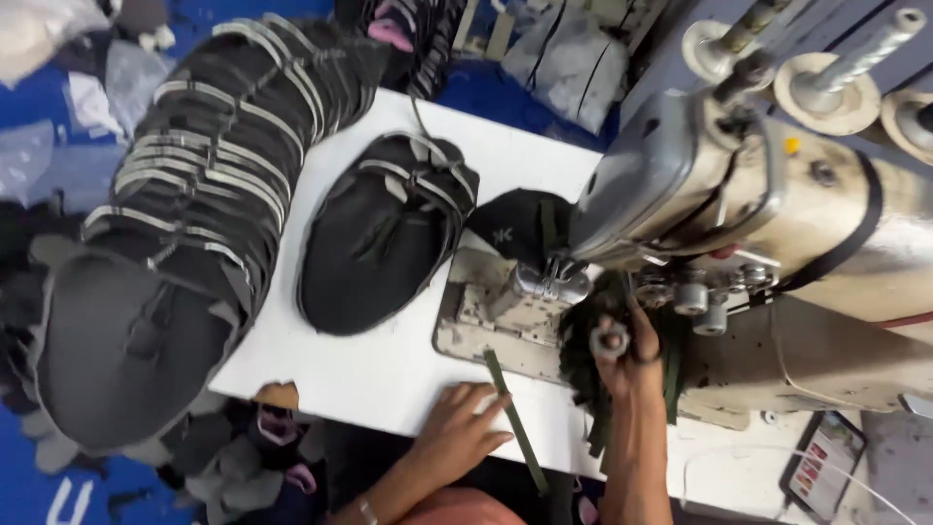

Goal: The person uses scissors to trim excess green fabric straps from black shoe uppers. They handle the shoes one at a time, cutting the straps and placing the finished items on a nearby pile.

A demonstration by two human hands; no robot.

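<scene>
Olive strap under left hand; right hand grips loop bundle.

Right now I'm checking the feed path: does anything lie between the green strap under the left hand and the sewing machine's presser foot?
Nothing visible blocks it. The green strap runs from the left hand up across the worn metal plate toward the presser foot; the right hand sits off to the side.

Matt black cloth shoe upper on the smooth white table; worn, scuffed beige metal sewing machine; olive woven strap.
</scene>
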